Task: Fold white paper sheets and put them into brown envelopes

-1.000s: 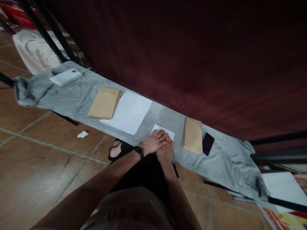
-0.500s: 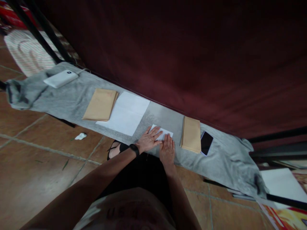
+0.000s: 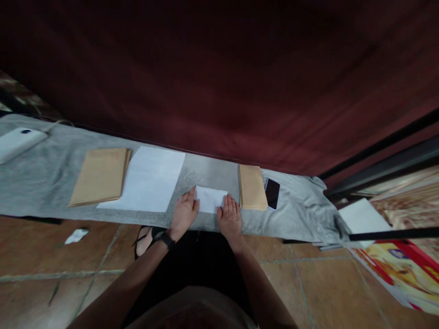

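Between my hands a small folded sheet of white paper (image 3: 211,199) lies flat on the grey cloth. My left hand (image 3: 184,212), with a black band on its wrist, rests at the paper's left edge, fingers stretched out and thumb beside them. At the right edge lies my right hand (image 3: 229,218), its fingers straight and flat, touching the paper's corner. Left of my hands are larger white sheets (image 3: 151,180), partly under a stack of brown envelopes (image 3: 101,176). A second, narrower brown envelope stack (image 3: 253,187) sits just right of my right hand.
A dark-screened phone (image 3: 272,193) lies beside the right stack. A white device (image 3: 18,142) with a cable is at the far left of the grey cloth-covered bench (image 3: 295,224). Dark red fabric (image 3: 219,91) hangs behind. Crumpled tissue (image 3: 76,236) and a colourful box (image 3: 404,274) are below.
My hands have moved apart from the middle of the folded paper to its left and right edges, uncovering it. The view has turned, shifting the bench leftward and levelling it.
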{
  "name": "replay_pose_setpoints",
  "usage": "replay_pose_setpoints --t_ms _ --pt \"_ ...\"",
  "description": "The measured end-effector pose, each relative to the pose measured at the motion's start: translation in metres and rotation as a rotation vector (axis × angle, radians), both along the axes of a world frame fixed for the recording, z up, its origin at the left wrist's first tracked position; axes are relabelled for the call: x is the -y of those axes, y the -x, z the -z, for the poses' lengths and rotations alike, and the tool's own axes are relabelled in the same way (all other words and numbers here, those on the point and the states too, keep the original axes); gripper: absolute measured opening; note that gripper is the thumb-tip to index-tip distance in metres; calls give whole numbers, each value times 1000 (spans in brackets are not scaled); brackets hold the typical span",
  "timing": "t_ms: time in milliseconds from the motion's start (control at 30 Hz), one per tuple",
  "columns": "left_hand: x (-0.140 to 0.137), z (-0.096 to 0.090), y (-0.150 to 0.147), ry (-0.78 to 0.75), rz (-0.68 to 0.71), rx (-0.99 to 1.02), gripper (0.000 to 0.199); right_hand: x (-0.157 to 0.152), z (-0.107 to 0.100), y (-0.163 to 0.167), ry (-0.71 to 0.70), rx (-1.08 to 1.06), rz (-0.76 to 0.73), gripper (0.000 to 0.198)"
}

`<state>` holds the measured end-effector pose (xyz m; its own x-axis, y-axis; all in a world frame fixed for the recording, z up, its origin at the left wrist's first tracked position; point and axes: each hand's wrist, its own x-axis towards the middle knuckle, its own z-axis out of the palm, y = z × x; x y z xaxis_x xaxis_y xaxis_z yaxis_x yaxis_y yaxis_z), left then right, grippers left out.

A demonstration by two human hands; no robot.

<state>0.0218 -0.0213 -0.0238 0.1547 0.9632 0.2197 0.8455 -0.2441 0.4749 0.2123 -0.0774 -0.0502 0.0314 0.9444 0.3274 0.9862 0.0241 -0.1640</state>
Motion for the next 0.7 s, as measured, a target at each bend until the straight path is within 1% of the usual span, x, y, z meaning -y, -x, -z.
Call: replay_pose_setpoints --t_ms 100,167,233,300,367,433,500,533,600,667,700 --pt "-8 -2 -4 125 -132 197 58 0 -1 1 -3 -11 5 56" --pt "-14 -3 -6 215 -236 354 60 -1 -2 1 -3 -24 12 56" --pt "-17 -4 -7 303 -304 534 62 0 -5 1 -2 -39 20 55" --pt "-17 -7 -9 377 -331 734 64 1 -9 0 -5 -55 21 55" --pt "-13 -12 -11 409 -339 905 63 5 -14 1 -13 -67 -19 57" --pt "-8 -18 -14 406 -337 1004 62 8 -19 6 -12 -76 -107 64" --pt "-4 -25 -17 401 -326 1050 60 10 -26 13 2 -108 -187 70" --pt "-2 -29 -19 405 -315 1064 60 10 -30 17 12 -145 -204 68" --pt "0 -37 -24 417 -286 1126 61 6 -39 23 22 -278 -199 56" --pt "0 -44 -28 442 -255 1259 65 0 -49 28 7 -507 -182 49" --pt "1 -47 -29 459 -248 1340 66 -4 -55 29 -11 -662 -171 46"
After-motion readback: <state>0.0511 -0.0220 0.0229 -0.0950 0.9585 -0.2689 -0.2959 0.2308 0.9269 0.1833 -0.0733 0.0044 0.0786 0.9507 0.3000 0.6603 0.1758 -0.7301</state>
